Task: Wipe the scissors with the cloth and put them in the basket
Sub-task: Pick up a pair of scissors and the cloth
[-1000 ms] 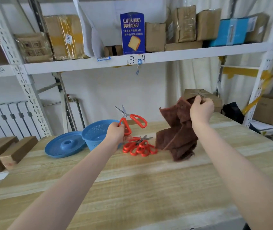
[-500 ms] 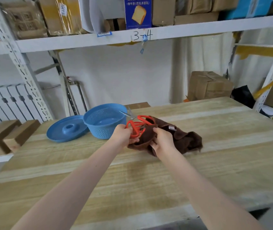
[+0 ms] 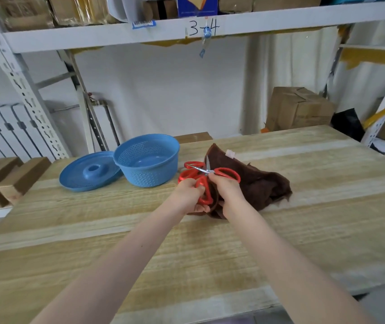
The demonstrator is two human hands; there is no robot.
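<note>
1. Red-handled scissors [image 3: 207,171] are held just above the table [image 3: 210,253] with the blades apart. They are right of the blue basket [image 3: 154,177] — not in it.
2. Left hand [image 3: 186,194]: fingers curled round the lower handle loop.
3. Right hand [image 3: 227,189]: fingers curled, gripping a fold of the brown cloth [image 3: 257,183], with the fingertips at the scissors' pivot.
4. Cloth lies bunched on the table, under and behind the scissors.
5. Other scissors [image 3: 186,176] show red handles beside the left hand — a blue lid [image 3: 88,171] lies just left of the basket.
</note>
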